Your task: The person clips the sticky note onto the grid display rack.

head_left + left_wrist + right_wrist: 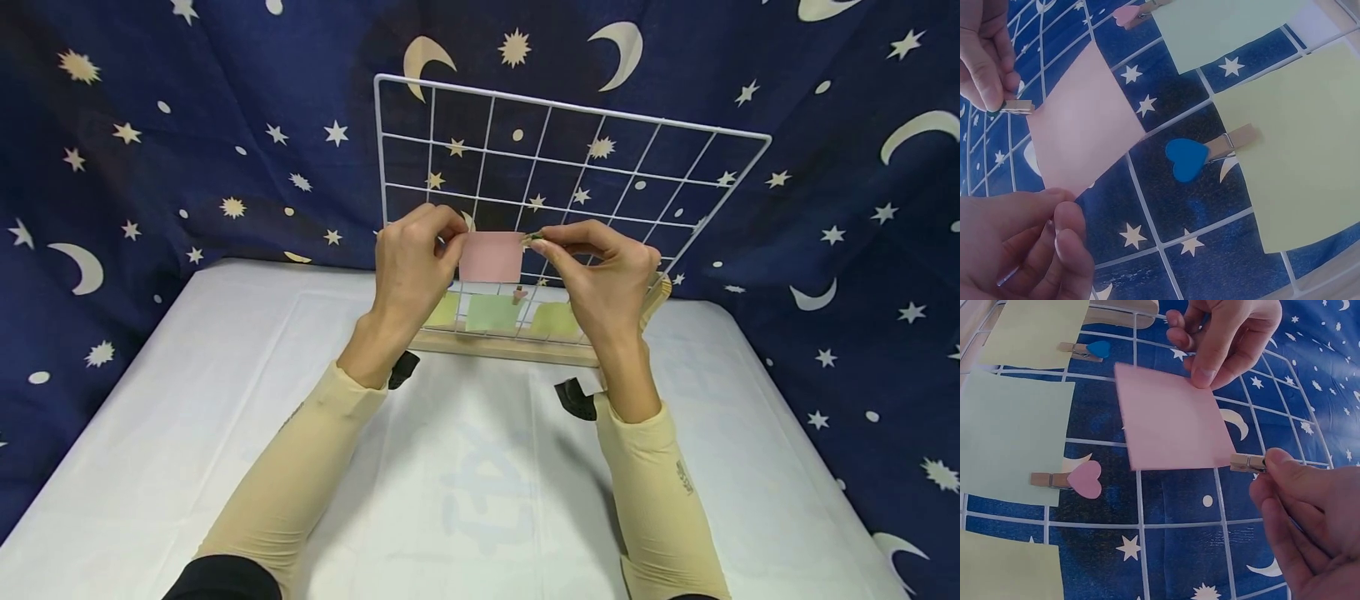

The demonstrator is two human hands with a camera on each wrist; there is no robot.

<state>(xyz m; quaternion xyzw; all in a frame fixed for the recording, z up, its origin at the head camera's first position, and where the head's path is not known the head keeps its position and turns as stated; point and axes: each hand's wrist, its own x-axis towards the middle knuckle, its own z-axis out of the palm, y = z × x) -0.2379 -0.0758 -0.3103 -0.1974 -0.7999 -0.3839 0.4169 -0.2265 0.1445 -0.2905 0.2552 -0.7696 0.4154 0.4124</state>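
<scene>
A pink paper note [491, 260] is held up in front of a white wire grid [573, 107]. My left hand [414, 262] pinches its upper left corner between thumb and fingers. At the upper right corner, my right hand [611, 271] pinches a small wooden clothespin [1247, 463], whose tip meets the note's corner. Whether the clothespin also grips a grid wire cannot be told. Lower on the grid hang a green note [491, 313] with a pink heart clothespin [1086, 479], and a yellow note [1304, 150] with a blue heart clothespin [1186, 160].
Another yellow note [551, 320] hangs to the right of the green one. The grid leans back above a wooden base [510, 347] on a white-covered table [480, 450]. Dark blue cloth [247, 100] with moons and stars surrounds the table's back and sides.
</scene>
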